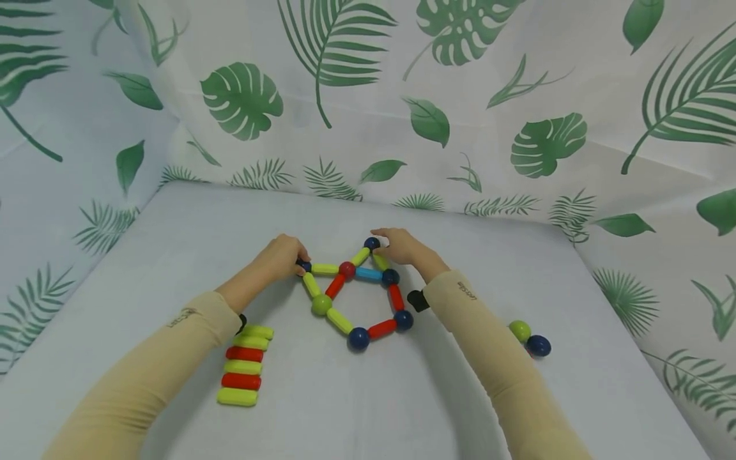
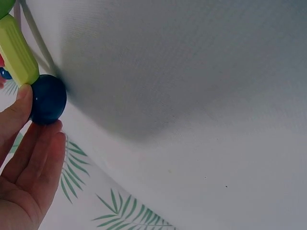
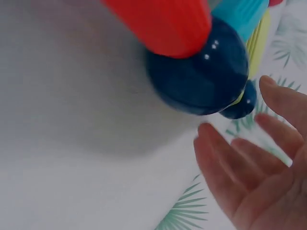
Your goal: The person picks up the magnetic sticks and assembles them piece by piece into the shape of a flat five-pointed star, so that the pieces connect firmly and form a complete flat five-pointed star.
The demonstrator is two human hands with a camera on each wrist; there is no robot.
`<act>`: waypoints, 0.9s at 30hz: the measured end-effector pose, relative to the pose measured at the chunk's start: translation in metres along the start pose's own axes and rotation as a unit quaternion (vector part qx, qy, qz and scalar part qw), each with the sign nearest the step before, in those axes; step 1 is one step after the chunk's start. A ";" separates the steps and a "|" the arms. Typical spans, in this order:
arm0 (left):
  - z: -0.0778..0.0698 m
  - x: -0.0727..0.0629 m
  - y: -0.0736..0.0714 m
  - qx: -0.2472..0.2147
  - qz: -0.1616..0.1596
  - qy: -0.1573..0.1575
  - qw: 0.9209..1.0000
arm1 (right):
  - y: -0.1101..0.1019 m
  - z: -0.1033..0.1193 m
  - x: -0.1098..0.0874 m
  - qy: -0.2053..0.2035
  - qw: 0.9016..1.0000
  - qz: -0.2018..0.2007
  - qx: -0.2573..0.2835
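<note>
A flat frame of coloured rods and balls lies on the white table, a five-sided ring with two triangles at its far left side. My left hand pinches the dark blue ball at the left corner, thumb on one side and fingertips on the other. A yellow-green rod runs from that ball. My right hand is at the far dark blue ball, its thumb and fingers spread beside it in the right wrist view. Nearer that wrist camera is another dark blue ball, joined to a red rod.
A column of loose yellow-green and red rods lies by my left forearm. Beyond my right forearm sit a loose green ball and a dark blue ball, with something red partly hidden there. A leaf-print cloth hangs behind the table.
</note>
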State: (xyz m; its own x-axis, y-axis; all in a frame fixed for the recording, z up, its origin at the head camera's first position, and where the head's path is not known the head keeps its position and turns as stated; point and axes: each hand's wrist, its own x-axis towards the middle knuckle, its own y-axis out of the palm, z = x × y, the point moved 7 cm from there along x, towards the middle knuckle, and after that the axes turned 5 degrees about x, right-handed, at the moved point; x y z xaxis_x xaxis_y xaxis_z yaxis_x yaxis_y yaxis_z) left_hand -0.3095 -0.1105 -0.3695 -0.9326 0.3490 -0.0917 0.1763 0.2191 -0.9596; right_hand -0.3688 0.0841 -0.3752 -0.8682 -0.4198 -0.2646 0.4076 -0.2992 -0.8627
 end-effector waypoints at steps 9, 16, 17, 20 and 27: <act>-0.001 0.000 0.001 0.002 0.002 0.004 1.000 | 0.003 -0.012 -0.057 -0.085 0.996 -0.001 0.017; -0.001 0.000 0.000 0.012 0.003 0.011 1.000 | 0.027 -0.020 -0.101 -0.089 0.989 0.097 0.073; -0.002 0.000 0.000 0.015 0.004 0.013 1.000 | 0.028 -0.020 -0.104 -0.087 0.988 0.100 0.079; -0.004 -0.002 0.002 0.027 0.012 0.017 0.999 | 0.027 -0.020 -0.109 -0.082 0.989 0.089 0.086; -0.014 -0.015 0.007 0.082 0.041 0.046 0.995 | 0.018 -0.027 -0.107 -0.061 0.997 0.039 0.042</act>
State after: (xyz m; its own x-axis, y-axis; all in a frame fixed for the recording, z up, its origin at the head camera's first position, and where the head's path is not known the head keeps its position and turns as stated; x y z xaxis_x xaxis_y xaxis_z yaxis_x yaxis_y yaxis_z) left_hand -0.2894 -0.1013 -0.3714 -0.8831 0.4432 -0.1541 0.1896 0.0367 -0.9812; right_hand -0.2764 0.1463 -0.3741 -0.7942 -0.5436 -0.2714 0.4995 -0.3299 -0.8010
